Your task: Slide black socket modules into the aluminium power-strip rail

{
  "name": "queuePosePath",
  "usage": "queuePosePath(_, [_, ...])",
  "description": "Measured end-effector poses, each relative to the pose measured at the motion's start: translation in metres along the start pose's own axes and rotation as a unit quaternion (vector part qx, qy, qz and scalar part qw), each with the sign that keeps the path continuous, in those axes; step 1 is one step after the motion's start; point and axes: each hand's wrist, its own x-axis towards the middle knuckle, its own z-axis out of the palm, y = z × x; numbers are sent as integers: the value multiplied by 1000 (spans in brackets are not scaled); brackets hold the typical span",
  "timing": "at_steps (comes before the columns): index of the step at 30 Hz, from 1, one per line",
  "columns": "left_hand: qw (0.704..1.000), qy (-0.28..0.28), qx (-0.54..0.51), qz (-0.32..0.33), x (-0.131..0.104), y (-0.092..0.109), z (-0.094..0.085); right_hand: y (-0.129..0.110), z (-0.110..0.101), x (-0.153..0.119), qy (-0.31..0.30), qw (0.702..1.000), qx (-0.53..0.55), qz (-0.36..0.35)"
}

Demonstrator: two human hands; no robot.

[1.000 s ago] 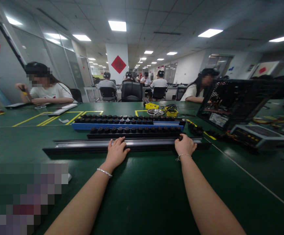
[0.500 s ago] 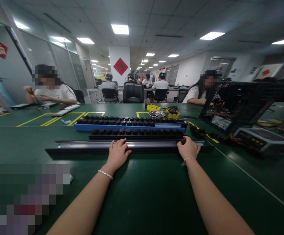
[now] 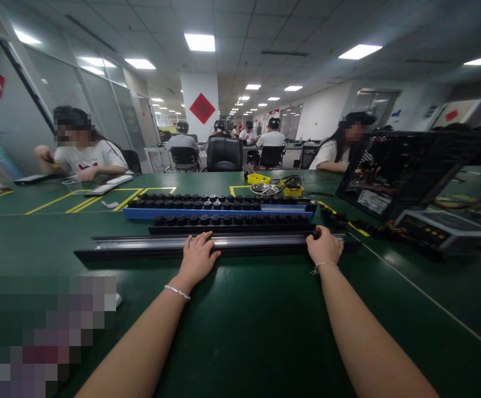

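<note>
A long black rail [image 3: 132,243] with a shiny metallic channel lies across the green table in front of me. My left hand [image 3: 198,255] is laid over its middle, fingers across the channel and thumb at the near side, gripping it. Near the rail's right end my right hand [image 3: 325,246] is closed on a small black round part [image 3: 316,234], mostly hidden by the fingers. Just behind stands a second black rail [image 3: 232,228] bearing a row of similar black round parts. Beyond it is a blue rail [image 3: 166,214], with more of these parts in rows.
More loose black parts [image 3: 340,219] lie right of the rails. Farther right stand an open computer case [image 3: 410,171] and a grey power supply box [image 3: 443,229]. A metal dish [image 3: 264,189] and yellow trays [image 3: 258,178] sit behind the rails. Two people sit across the table.
My right hand has shifted slightly right along the rail with the small black part. The left hand stays at the same spot on the rail. My view has tilted down or shifted a little.
</note>
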Motion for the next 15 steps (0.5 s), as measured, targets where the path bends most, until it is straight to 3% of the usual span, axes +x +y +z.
queuePosePath(15, [1000, 3, 2, 2, -1, 0, 0, 12, -4, 8, -2, 998, 18, 54])
